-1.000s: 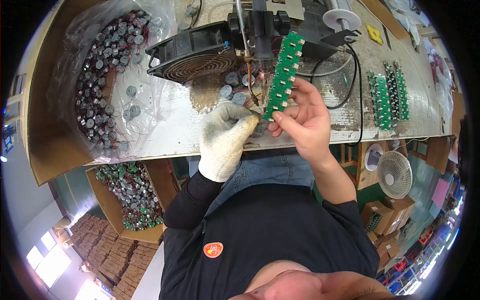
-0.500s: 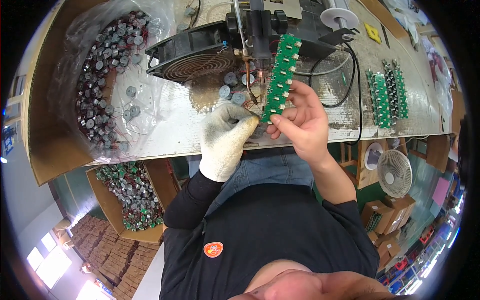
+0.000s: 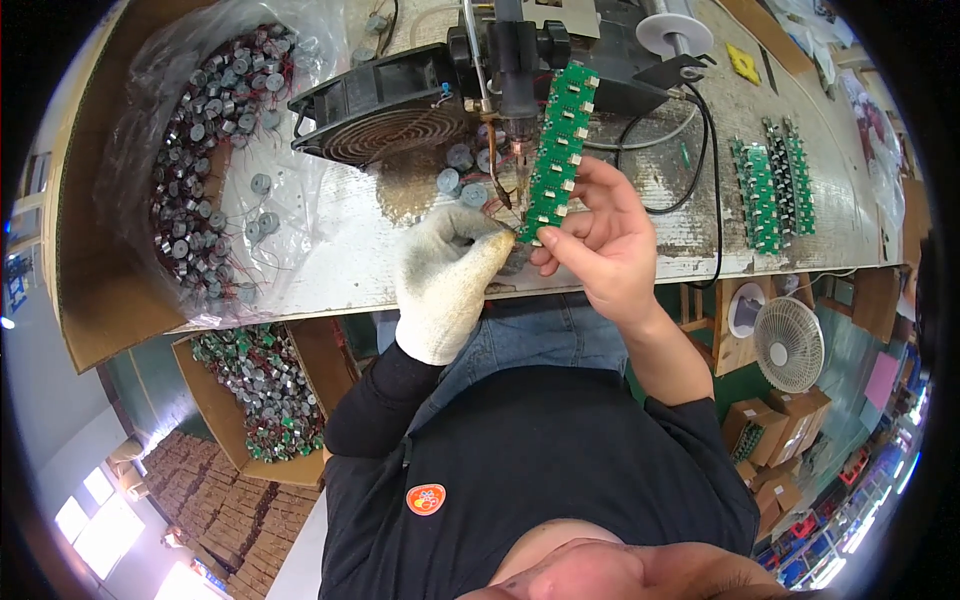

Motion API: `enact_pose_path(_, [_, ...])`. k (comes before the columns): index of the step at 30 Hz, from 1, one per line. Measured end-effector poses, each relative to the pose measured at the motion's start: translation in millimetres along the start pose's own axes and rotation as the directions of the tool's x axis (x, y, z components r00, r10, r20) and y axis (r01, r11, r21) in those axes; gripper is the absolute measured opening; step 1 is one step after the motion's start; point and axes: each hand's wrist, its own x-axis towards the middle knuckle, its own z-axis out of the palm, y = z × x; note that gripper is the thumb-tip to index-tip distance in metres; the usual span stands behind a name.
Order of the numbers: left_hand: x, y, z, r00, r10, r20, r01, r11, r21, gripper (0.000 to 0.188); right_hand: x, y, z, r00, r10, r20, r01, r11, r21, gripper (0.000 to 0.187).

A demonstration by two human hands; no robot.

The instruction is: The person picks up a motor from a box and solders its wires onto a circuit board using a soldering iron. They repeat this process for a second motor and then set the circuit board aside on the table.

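Observation:
My right hand point(image 3: 600, 245), bare, pinches the lower end of a long green circuit board strip point(image 3: 557, 150) and holds it upright over the workbench. My left hand point(image 3: 450, 275) wears a white knit glove; its fingertips are closed at the strip's bottom edge, where thin reddish wires point(image 3: 500, 185) run. What the glove pinches is too small to tell. A fixed soldering tool point(image 3: 515, 100) points down just left of the strip. Several small round grey parts point(image 3: 462, 170) lie on the bench behind my hands.
A black fan point(image 3: 390, 110) lies on the workbench point(image 3: 330, 260). A plastic bag of round metal parts point(image 3: 210, 160) sits at left, a box of similar parts point(image 3: 260, 390) below the bench. More green strips point(image 3: 770, 190) lie at right. A white fan point(image 3: 790, 345) stands below.
My right hand has shifted the green strip slightly to the right and more upright. My gloved left hand stays at its lower end.

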Motion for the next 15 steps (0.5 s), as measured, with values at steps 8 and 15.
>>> enact_pose_path(8, [3, -14, -7, 0.998, 0.063, 0.01, -0.064, 0.98, 0.189, 0.012, -3, 1, -4, 0.999, 0.035, -0.019, -0.035, 0.999, -0.031, 0.061])
enact_pose_path(15, [-23, -1, -5, 0.94, 0.316, 0.13, -0.32, 0.683, 0.657, 0.022, -17, -2, -20, 0.981, 0.193, 0.028, -0.195, 0.978, 0.076, 0.065])
